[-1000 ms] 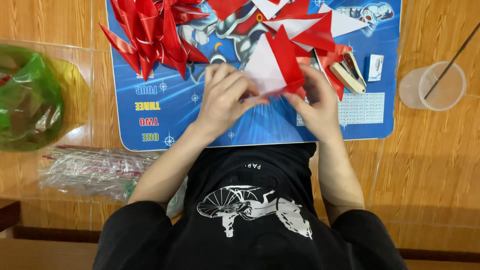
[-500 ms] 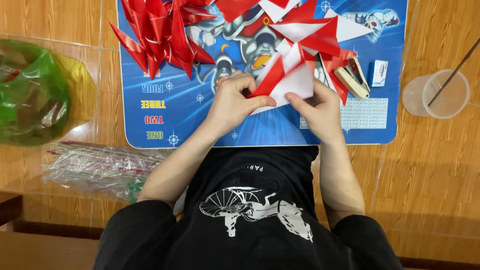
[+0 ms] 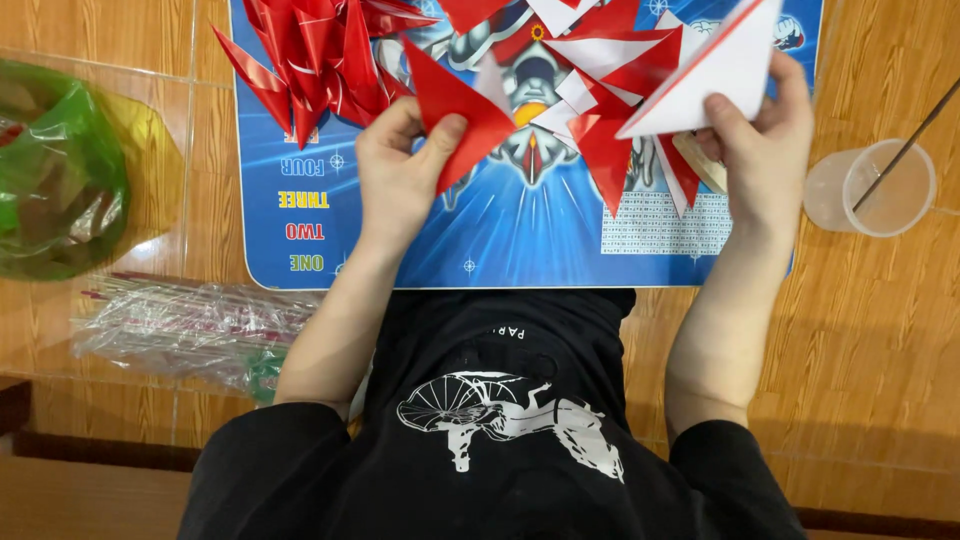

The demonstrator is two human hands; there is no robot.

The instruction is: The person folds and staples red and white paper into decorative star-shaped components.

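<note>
My left hand pinches a folded red paper triangle above the blue picture mat. Over the mat's right side, my right hand grips a larger folded paper piece, white with a red edge. A pile of folded red paper shapes lies at the mat's top left. More red and white folded pieces lie between my hands. A stapler under my right hand is mostly hidden.
A clear plastic cup with a thin stick in it stands to the right on the wooden floor. At left lie a green and yellow plastic bag and a clear bag of thin sticks.
My hands were together pressing one red and white piece on the mat. They have moved apart and upward, each now holding a separate folded piece. The camera has shifted closer.
</note>
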